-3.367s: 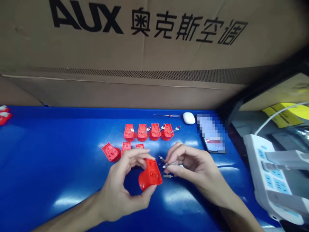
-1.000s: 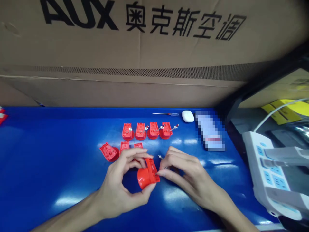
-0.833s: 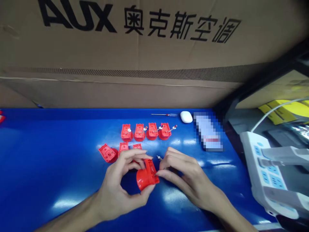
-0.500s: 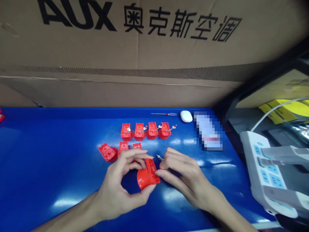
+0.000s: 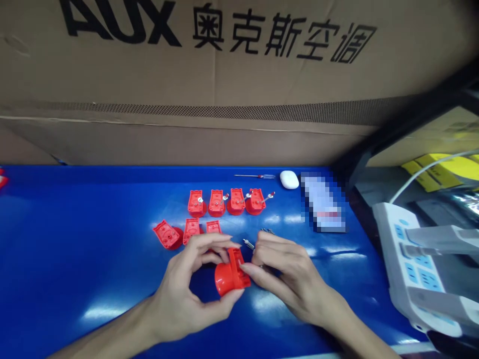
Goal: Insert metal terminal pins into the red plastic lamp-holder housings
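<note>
Holding one red plastic housing (image 5: 232, 278) with a domed end, above the blue workbench (image 5: 75, 239): left hand (image 5: 186, 291) curled around it, fingertips and thumb clamped on opposite sides. Right hand (image 5: 290, 274) just beside the housing, fingers drawn together, thumb pad touching its edge; a thin metal pin (image 5: 248, 244) pokes out near them (whether it is gripped is hidden). The housing should handle as light, stiff and smooth, best held around the dome, leaving the flat face free. Beyond the housing: three red housings without visible pins (image 5: 192, 231), then four with metal pins (image 5: 217, 203). Farther beyond: a small screwdriver (image 5: 258, 176). To its right: a power strip (image 5: 407, 264).
</note>
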### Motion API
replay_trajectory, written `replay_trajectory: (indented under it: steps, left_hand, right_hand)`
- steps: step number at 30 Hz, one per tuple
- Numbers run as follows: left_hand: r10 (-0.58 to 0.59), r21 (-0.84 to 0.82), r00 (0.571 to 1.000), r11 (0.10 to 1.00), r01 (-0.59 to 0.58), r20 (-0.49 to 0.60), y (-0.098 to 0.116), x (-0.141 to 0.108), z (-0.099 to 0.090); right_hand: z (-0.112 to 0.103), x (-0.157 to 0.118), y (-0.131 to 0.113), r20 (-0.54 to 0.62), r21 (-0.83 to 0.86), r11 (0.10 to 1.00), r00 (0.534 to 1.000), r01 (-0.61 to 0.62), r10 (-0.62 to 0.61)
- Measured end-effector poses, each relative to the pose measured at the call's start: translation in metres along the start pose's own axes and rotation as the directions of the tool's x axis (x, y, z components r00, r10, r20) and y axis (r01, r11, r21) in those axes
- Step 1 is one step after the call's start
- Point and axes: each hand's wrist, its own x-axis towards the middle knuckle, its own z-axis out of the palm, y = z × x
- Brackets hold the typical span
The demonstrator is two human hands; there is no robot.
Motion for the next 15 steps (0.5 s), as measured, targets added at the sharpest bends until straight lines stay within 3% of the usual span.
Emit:
replay_trajectory:
  steps: [8,15]
  left_hand:
    - [0.002,-0.005,1.0,1.0,-0.002,0.019,-0.0021,-0.0009,-0.0004]
    - [0.051,0.187,0.998,0.981,-0.057,0.033,-0.0069,-0.0031,-0.0055]
  right_hand:
    - [0.0004,0.0005,-0.0001,-0.035,0.0,1.0,0.999,0.02,-0.02]
    - [-0.0052,-0.0001,-0.001,-0.028,0.006,1.0,0.999,0.025,-0.025]
